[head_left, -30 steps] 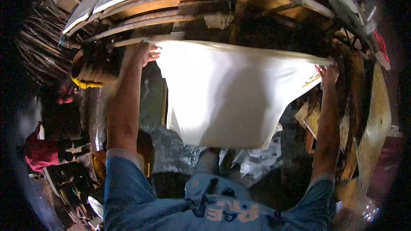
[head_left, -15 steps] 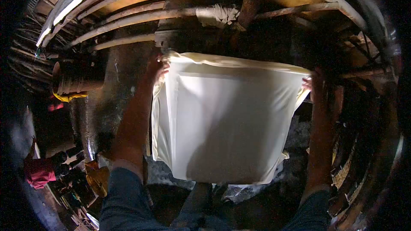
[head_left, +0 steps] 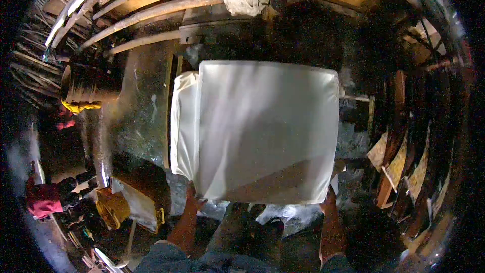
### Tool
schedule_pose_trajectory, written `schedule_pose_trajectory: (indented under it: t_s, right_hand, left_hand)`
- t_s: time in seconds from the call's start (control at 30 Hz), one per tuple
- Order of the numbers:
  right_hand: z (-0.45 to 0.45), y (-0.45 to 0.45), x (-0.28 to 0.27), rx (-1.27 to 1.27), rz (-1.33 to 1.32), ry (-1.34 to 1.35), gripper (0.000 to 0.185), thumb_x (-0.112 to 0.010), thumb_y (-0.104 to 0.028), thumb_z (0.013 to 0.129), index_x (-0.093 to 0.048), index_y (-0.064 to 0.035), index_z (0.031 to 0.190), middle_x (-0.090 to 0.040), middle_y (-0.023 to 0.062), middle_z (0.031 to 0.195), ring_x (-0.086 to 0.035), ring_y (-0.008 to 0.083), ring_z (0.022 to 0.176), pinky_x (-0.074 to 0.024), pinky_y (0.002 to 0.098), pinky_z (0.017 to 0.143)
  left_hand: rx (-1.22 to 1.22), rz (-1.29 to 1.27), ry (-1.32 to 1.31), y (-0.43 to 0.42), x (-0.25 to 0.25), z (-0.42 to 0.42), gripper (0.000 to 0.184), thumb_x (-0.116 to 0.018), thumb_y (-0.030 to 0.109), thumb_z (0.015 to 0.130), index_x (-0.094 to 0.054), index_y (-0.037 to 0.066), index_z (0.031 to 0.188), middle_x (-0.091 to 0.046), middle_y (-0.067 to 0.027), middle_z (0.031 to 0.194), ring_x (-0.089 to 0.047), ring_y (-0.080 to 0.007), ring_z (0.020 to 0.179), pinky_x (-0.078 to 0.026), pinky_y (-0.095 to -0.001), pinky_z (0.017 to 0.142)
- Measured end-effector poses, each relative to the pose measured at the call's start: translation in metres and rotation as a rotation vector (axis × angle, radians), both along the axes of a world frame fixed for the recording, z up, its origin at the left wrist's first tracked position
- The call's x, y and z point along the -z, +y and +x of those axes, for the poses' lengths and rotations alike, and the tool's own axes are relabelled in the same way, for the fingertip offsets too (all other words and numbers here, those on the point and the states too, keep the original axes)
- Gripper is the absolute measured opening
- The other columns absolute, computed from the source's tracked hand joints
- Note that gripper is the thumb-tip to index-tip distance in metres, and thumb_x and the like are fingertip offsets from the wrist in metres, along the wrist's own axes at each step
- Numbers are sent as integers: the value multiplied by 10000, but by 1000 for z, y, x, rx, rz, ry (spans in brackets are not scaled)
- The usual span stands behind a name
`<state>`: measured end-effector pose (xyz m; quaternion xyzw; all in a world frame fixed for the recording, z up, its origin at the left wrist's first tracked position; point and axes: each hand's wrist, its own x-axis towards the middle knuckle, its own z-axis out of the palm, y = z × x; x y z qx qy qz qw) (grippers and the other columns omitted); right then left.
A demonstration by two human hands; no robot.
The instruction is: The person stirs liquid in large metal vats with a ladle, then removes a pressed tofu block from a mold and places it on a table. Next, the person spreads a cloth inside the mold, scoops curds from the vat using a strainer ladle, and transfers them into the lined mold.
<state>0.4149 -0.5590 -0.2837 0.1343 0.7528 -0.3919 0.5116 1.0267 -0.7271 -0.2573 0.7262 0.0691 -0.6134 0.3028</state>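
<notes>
A large white cloth (head_left: 268, 126) lies spread, nearly flat and square, in front of me, with a shadow across its near part. Along its left side, a second fold of pale cloth (head_left: 185, 121) hangs creased and lower. My left hand (head_left: 194, 200) is closed at the near left corner of the white cloth, fingers on its edge. At the near right corner, my right hand (head_left: 329, 203) pinches the cloth's edge. What lies under the cloth is hidden.
Long wooden poles (head_left: 151, 20) run across the far side, with a crumpled pale rag (head_left: 246, 2) on one. A barrel-like container (head_left: 91, 83) stands left, a yellow cloth (head_left: 81, 106) beside it. Boards (head_left: 399, 91) lean at right. A metal-like pan (head_left: 136, 205) sits near left.
Both hands have moved from the far corners of the white cloth to its near corners. The cloth now lies flatter and squarer, its far edge straightened.
</notes>
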Motion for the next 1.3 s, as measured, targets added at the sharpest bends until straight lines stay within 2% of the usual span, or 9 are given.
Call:
schedule_pose_trajectory:
  t_s: [0.27,0.3,0.6,0.7,0.73,0.87,1.0,1.1,1.3]
  right_hand:
    - [18,75,54,168,-398,159,355,-520,-286,841,-505,-33,1090,-573,97,991,-561,264,902,-476,368,808]
    - [1,104,69,-166,-381,376,339,-527,-258,835,-499,-32,1086,-560,111,1021,-551,278,930,-471,382,816]
    - [-68,272,-82,159,91,665,295,-507,-247,849,-523,-41,1059,-573,98,964,-549,259,841,-465,366,752]
    - [-64,285,-76,137,132,665,283,-500,-244,853,-532,-43,1050,-577,94,945,-549,253,812,-464,361,731]
    - [-59,288,-71,135,148,664,279,-498,-243,855,-534,-44,1047,-578,92,939,-549,250,802,-463,360,724]
    - [0,280,-28,17,120,607,264,-489,-238,861,-545,-48,1035,-584,86,914,-548,242,763,-460,353,696]
    - [122,248,-4,-143,24,500,251,-480,-234,867,-556,-52,1023,-589,80,889,-547,233,724,-458,346,667]
    - [237,220,-35,-209,-77,379,244,-474,-230,871,-565,-55,1014,-593,76,870,-546,227,694,-456,341,646]
    - [399,215,-143,-106,-188,310,233,-460,-223,880,-581,-61,996,-602,67,832,-545,214,635,-452,331,603]
  left_hand:
    - [-166,-273,229,20,-26,-20,717,-564,441,813,-243,65,1332,-277,-132,1358,-329,-301,1225,-416,-505,919]
    - [-166,-285,219,30,-43,-15,734,-558,444,817,-224,67,1350,-255,-130,1390,-314,-302,1255,-414,-512,932]
    - [206,-407,32,84,-69,131,566,-617,305,798,-359,127,1268,-460,-128,1197,-508,-266,985,-498,-433,764]
    - [386,-700,-72,94,-61,144,519,-637,258,791,-403,147,1241,-528,-128,1132,-572,-254,895,-526,-406,708]
    - [94,-542,95,98,-56,140,524,-648,244,781,-403,170,1239,-534,-123,1126,-575,-257,883,-523,-417,694]
    - [81,-438,135,110,20,129,472,-608,271,805,-384,222,1217,-580,-123,978,-565,-239,771,-491,-425,609]
    - [1137,-818,-1102,158,94,15,249,-457,261,869,-562,106,1033,-608,-117,953,-555,-249,743,-455,-477,736]
    - [751,-546,-312,179,11,-109,250,-497,243,855,-539,101,1056,-594,-94,963,-557,-216,760,-462,-428,704]
    - [915,-683,390,199,-117,-184,311,-576,207,826,-493,90,1102,-566,-48,982,-563,-151,794,-475,-329,642]
